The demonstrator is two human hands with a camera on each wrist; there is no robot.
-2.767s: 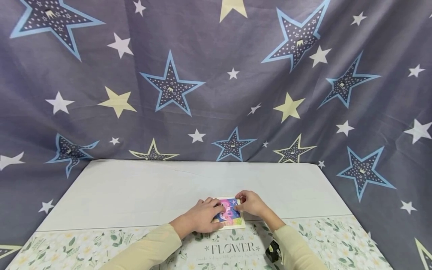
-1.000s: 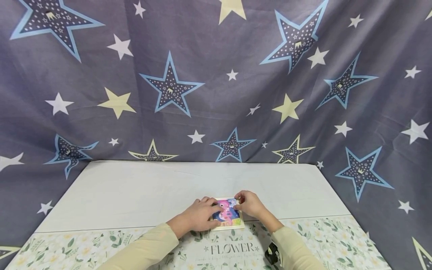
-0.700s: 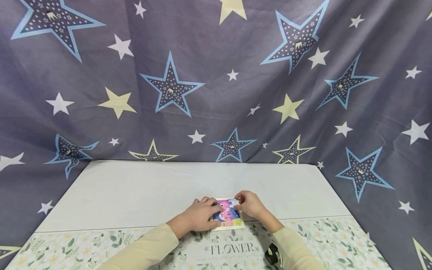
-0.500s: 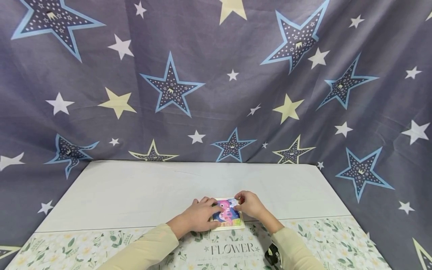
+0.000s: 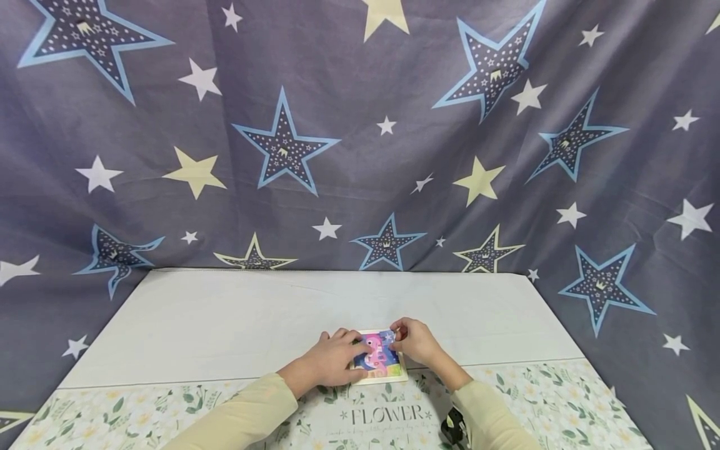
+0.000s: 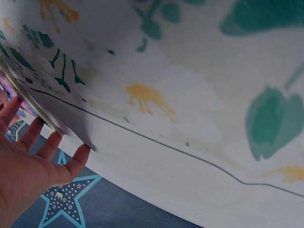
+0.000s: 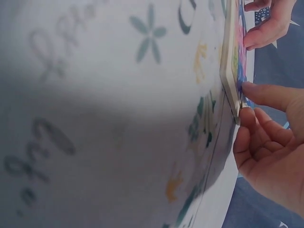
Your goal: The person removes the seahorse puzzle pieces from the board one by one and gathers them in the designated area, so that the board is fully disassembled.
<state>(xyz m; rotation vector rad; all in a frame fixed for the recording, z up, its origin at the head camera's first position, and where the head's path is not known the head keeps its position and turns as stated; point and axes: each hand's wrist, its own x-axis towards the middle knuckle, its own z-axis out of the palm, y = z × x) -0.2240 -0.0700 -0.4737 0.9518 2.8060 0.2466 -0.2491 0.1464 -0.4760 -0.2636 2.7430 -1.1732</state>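
A small square jigsaw puzzle (image 5: 382, 362) in a cream frame lies on the table, showing a pink animal on blue. My left hand (image 5: 332, 361) rests over its left side, fingers spread and fairly straight, the fingertips on the picture and frame. At the far right corner my right hand (image 5: 417, 341) pinches a blue puzzle piece (image 5: 388, 337) with a star on it, partly hidden by the fingers. In the right wrist view, the thumb (image 7: 268, 95) touches the picture face and the other fingers curl at the frame's edge. The left wrist view catches only the board's edge (image 6: 35, 104).
The table has a white far part (image 5: 253, 319) and a floral near part (image 5: 140, 409) with printed "FLOWER" lettering. A dark curtain (image 5: 337, 125) with stars hangs behind and at both sides. A small black object (image 5: 452, 428) sits by the right sleeve.
The corner under my right fingers looked pale blue about a second to half a second ago; now it shows dark blue with a star, as 2.8 seconds ago. Both hands have hardly moved.
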